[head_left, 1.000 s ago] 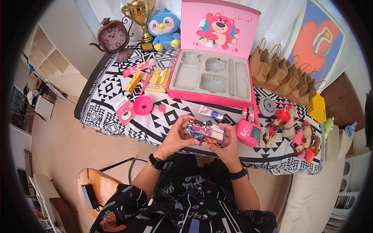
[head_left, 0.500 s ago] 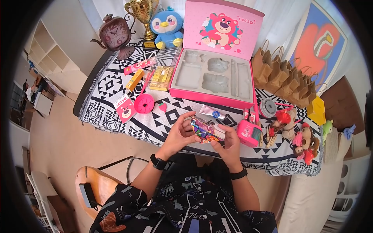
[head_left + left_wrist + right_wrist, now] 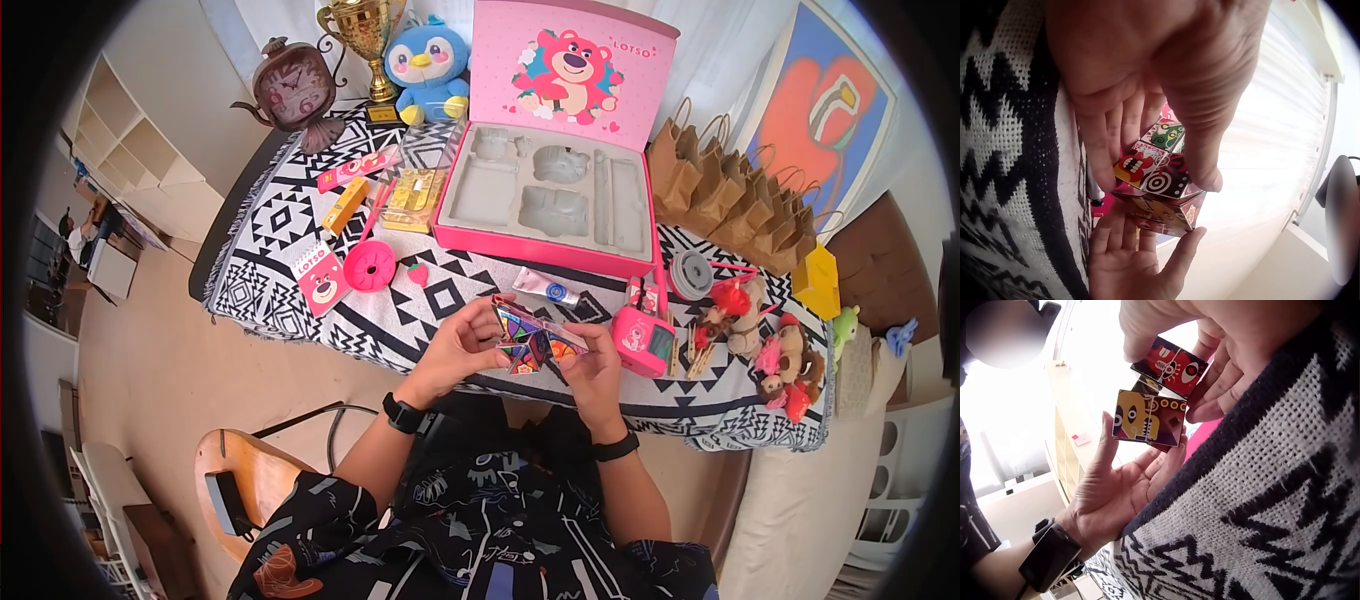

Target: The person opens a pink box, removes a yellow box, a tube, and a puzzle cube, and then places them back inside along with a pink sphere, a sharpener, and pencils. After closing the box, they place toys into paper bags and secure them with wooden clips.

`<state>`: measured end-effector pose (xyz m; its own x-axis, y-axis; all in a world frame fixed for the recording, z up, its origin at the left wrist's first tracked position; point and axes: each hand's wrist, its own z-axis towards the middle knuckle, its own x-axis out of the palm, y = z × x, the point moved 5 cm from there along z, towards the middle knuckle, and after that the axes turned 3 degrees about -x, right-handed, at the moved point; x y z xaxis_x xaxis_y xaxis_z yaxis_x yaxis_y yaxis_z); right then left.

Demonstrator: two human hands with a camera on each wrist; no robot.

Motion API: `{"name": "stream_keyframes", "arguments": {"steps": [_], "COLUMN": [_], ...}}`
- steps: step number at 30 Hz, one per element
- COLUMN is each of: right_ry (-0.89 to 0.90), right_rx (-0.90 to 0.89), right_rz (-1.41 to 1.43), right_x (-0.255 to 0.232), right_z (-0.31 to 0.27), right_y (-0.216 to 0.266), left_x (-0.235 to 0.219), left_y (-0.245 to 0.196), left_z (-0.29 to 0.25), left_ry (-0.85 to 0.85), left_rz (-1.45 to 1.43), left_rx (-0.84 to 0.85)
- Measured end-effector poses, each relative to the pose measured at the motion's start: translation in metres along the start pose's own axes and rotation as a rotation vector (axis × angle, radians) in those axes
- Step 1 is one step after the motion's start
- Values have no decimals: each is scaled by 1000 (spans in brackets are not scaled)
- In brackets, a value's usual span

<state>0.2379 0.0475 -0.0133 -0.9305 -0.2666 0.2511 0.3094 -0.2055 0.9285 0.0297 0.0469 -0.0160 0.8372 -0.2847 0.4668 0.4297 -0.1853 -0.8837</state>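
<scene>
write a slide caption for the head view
Both hands, left and right, fold a colourful cube puzzle over a patterned table beside an open pink box.

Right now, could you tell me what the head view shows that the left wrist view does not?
Only the head view shows the open pink Lotso box, the penguin plush, the trophy and the paper bags. Only the left wrist view shows the folding picture cube's close-up faces: a toothy mouth, a target. Both show the left hand and right hand holding it above the patterned cloth.
</scene>
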Motion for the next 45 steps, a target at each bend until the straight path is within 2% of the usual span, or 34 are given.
{"name": "stream_keyframes", "arguments": {"steps": [9,17,21,23,27,30,33,37,41,45], "right_ry": [-11,-14,-58,-120,-92,-125,-87,-57,-95,-57], "right_rx": [41,33,91,86,141,150,157,101,70,130], "right_rz": [-24,-22,-70,12,45,70,87,-30,-165,-360], "right_x": [-3,0,-12,-12,-21,-7,-7,-5,-4,-15], "right_z": [-2,0,-7,-7,-8,-1,-2,-3,0,-6], "right_y": [-3,1,-15,-15,-31,-15,-15,-9,-3,-17], "left_x": [6,3,-1,2,-1,0,-7,-2,8,11], "left_y": [-4,-5,-5,-8,-4,-4,4,1,-9,-10], "left_z": [-1,-3,-4,-5,-7,-9,-7,-6,-7,-11], "left_ry": [55,6,39,44,94,99,100,155,110,161], "left_rz": [-34,-90,-79,-93,-141,-182,-107,-151,-101,-78], "left_rx": [-22,-13,-18,-23,-70,-98,-49,-78,-71,-147]}}
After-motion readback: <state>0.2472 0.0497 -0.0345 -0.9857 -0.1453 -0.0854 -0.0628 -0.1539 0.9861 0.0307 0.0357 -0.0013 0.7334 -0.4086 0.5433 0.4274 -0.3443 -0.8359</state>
